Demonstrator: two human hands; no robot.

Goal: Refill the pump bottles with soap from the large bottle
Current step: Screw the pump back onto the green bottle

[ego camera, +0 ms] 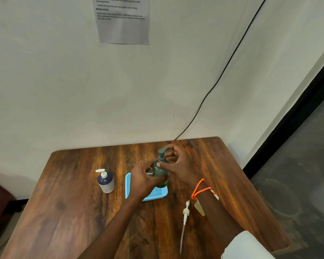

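A green pump bottle (160, 173) stands upright on a light blue tray (156, 194) near the middle of the wooden table (73, 202). My left hand (144, 178) wraps the bottle's body from the left. My right hand (178, 163) grips the collar below the green pump head, thumb on the front. A smaller dark blue bottle with a white pump (105, 181) stands left of the tray. A loose white pump with a long tube (184, 221) lies on the table beside my right forearm. No large bottle is in view.
The table stands against a white wall (82, 90) with a taped paper sheet (123, 19) and a black cable (219, 75) running down behind the back edge. A small beige item (199, 209) lies partly under my right wrist. A dark floor drops off to the right.
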